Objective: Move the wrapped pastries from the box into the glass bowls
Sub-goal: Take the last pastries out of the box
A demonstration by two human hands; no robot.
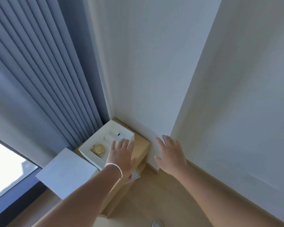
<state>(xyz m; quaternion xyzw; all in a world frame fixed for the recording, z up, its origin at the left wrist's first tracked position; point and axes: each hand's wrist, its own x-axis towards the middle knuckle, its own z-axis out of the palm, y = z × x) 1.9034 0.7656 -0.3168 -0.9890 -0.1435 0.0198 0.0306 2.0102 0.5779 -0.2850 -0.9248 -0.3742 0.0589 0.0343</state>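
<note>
Both hands reach out with fingers spread, holding nothing: the left hand (121, 154) covers the near corner of the open white box (95, 141), the right hand (170, 154) beside it. One gold pastry (98, 149) shows inside; the white rolls behind are blurred; no bowls in view

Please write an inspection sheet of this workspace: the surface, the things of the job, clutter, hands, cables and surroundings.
Surface: a wooden shelf unit in the wall corner.
Job's things: an open white box on the unit holds a round golden wrapped pastry and white wrapped pieces; glass bowls: nothing seen.
Clutter: a white box lid beside the box; a white-and-pink item on a lower shelf.
Hands: left hand open over the box; right hand open by the wall; neither has a grip on anything.
Cables: nothing seen.
Surroundings: grey curtain, white walls, window, wooden floor.
</note>
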